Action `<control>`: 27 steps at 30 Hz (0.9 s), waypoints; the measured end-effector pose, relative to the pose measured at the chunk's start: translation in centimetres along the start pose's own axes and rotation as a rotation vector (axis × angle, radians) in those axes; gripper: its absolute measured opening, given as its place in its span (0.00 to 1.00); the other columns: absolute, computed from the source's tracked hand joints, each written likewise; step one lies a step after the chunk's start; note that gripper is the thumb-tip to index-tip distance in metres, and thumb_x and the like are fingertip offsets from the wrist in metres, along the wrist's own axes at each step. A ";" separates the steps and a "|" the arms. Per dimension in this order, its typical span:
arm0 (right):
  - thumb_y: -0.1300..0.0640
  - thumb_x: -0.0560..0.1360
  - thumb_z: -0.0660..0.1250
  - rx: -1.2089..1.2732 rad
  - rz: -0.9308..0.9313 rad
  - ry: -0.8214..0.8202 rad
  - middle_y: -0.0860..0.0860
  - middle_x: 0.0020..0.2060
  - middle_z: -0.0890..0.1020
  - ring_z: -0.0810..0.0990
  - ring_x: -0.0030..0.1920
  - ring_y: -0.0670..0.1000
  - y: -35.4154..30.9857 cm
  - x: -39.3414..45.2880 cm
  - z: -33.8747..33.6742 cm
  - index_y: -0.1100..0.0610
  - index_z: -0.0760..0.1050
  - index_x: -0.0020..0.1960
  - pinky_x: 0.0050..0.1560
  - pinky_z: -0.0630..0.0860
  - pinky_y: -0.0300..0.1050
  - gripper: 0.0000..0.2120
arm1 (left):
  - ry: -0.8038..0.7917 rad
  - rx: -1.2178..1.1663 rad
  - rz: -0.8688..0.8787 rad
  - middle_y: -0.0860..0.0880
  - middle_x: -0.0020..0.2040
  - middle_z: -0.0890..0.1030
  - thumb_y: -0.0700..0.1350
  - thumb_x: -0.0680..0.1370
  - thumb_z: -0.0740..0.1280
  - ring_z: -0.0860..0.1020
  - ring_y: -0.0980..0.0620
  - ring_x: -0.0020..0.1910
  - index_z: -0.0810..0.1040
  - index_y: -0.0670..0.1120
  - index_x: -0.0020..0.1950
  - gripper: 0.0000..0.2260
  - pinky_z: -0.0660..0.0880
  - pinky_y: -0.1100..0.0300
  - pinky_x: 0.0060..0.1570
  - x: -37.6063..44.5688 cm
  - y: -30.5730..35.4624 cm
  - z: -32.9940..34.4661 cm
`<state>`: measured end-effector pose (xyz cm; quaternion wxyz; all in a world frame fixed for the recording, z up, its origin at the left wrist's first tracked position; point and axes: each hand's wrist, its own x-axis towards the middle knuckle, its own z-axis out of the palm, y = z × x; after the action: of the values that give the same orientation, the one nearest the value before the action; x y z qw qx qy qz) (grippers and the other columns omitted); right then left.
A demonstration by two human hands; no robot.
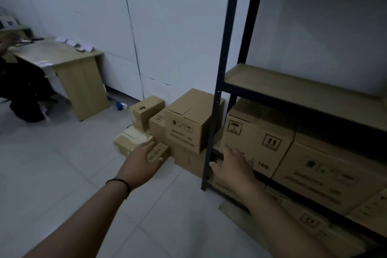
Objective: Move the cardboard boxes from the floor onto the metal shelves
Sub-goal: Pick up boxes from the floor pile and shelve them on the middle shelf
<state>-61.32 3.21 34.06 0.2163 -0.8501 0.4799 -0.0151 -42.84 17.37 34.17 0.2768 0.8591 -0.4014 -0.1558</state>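
Two hands reach low: the left hand [144, 156] grips a small box [158, 152] at about ten o'clock of the right hand [234, 165], which lies flat and relaxed against a shelved box [257, 138]. Beyond, more cardboard boxes [186, 119] sit stacked on the floor [62, 163] at the metal shelves' [303, 88] post. I judge a firmer, two-sided hold before lifting would keep it level.

Tan cardboard boxes [189, 123] – blk print, dark-blue shelf frame [217, 90], white wall [167, 27]
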 end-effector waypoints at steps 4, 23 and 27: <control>0.44 0.80 0.58 -0.001 -0.054 -0.024 0.53 0.74 0.62 0.63 0.71 0.55 -3.7 1.8 2.5 0.50 0.49 0.78 0.70 0.58 0.57 0.32 | 0.008 -0.015 -0.038 0.47 0.73 0.67 0.47 0.79 0.65 0.67 0.49 0.70 0.63 0.45 0.75 0.26 0.63 0.62 0.63 1.3 -3.7 -1.4; 0.43 0.77 0.60 0.063 -0.068 -0.180 0.54 0.75 0.61 0.64 0.72 0.56 -20.2 24.7 10.5 0.51 0.50 0.78 0.69 0.65 0.56 0.34 | -0.001 0.006 -0.174 0.48 0.73 0.66 0.51 0.79 0.65 0.65 0.50 0.71 0.62 0.45 0.76 0.28 0.63 0.59 0.66 22.2 -18.5 -10.2; 0.42 0.78 0.59 0.045 -0.082 -0.176 0.53 0.72 0.65 0.68 0.69 0.55 -25.0 28.8 11.8 0.51 0.53 0.78 0.67 0.68 0.56 0.33 | 0.016 -0.008 -0.194 0.47 0.74 0.65 0.50 0.79 0.64 0.63 0.49 0.72 0.61 0.46 0.76 0.27 0.60 0.61 0.67 26.6 -22.2 -13.1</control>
<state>-22.78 -5.13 27.71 0.2757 -0.8620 0.4234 0.0400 -6.26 12.98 30.12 0.2672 0.8941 -0.3133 -0.1765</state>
